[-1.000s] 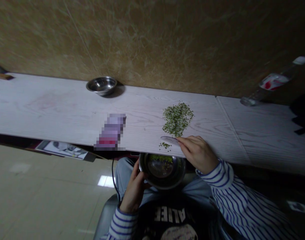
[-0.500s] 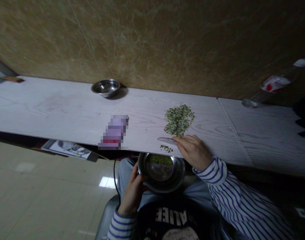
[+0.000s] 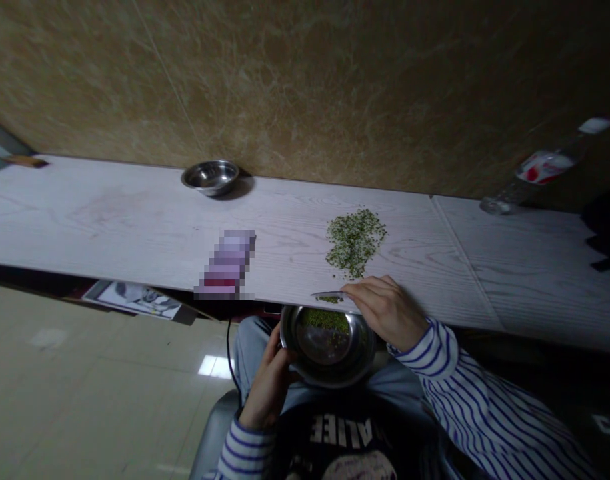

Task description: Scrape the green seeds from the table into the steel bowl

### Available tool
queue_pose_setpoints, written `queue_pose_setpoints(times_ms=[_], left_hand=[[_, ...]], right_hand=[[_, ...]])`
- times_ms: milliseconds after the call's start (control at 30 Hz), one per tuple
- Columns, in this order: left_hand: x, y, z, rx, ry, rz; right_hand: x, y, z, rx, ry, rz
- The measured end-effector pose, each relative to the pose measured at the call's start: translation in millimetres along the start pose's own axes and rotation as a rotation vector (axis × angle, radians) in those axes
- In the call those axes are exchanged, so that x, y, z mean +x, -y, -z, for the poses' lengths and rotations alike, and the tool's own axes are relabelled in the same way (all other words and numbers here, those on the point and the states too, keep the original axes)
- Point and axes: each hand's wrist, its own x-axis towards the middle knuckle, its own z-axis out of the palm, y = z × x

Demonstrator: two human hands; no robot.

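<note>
My right hand [image 3: 389, 311] is closed around the handle end of a small knife [image 3: 326, 294], its blade lying low over the table near the front edge. Just in front of the blade is a little group of green beans [image 3: 331, 299]. Farther back, a wide patch of the same small green beans [image 3: 355, 241] is spread on the wood. My left hand [image 3: 271, 380] grips the left rim of a steel bowl [image 3: 352, 371], held over my lap right under the table's edge. Green beans [image 3: 326, 322] lie inside that bowl.
A second steel bowl [image 3: 212, 179] stands by the wall. Left of the beans lies a blurred-out purple item [image 3: 229, 263]. A clear plastic bottle [image 3: 535, 175] stands at the right, near a dark object [image 3: 607, 230]. The white wooden table [image 3: 109, 220] ends close to my lap.
The knife has moved toward the table's front edge, bringing the small group of beans nearer the bowl. The bowl has shifted slightly to the right with my left hand.
</note>
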Motion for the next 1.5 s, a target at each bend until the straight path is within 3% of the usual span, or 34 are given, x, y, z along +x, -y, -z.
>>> queue_pose_setpoints(times_ms=[267, 433, 567, 1133, 1500], left_hand=[[0, 1, -2.6, 0.03, 0.01, 0.003], [0, 2, -2.6, 0.034, 0.001, 0.006], [1, 4, -2.3, 0.035, 0.013, 0.006], [-3, 7, -0.2, -0.001, 0.008, 0.014], [-12, 22, 12.7, 0.049, -0.012, 0.05]], right_hand=[[-8, 4, 7, 0.014, -0.003, 0.038], [-15, -3, 10, -0.053, -0.106, -0.074], [-19, -5, 7, -0.13, -0.111, -0.107], [-31, 40, 3, -0.085, -0.131, -0.052], [-48, 17, 13, -0.026, -0.312, -0.179]])
